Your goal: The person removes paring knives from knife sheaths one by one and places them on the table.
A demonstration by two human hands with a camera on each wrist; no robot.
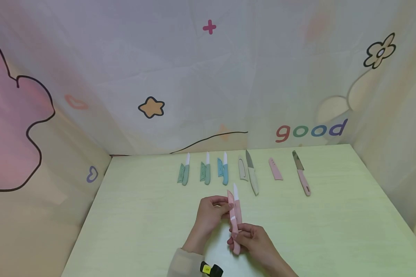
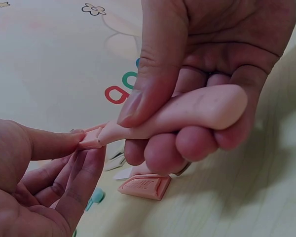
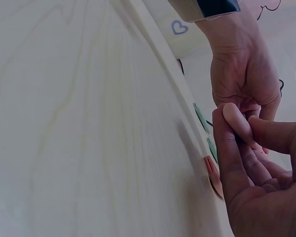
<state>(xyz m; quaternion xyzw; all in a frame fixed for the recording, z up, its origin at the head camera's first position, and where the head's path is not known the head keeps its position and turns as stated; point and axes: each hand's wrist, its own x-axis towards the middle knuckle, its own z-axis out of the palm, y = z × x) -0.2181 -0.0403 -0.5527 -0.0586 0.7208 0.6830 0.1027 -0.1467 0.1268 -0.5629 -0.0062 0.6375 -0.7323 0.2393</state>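
A pink knife with its pink sheath over the blade is held between both hands. My left hand pinches the sheath between thumb and fingers. Curled around the handle is my right hand, thumb on top; the handle's rounded butt sticks out past the fingers. Just behind, a second pink knife with a bare white blade lies on the table, partly covered by the held one in the head view. Beside it in the left wrist view lies a pink sheath with raised lettering.
Farther back, bare knives lie in a row with sheaths beside them: two green-handled knives, a blue knife, a cream knife and a larger pink knife with its sheath. A printed curtain hangs behind the table.
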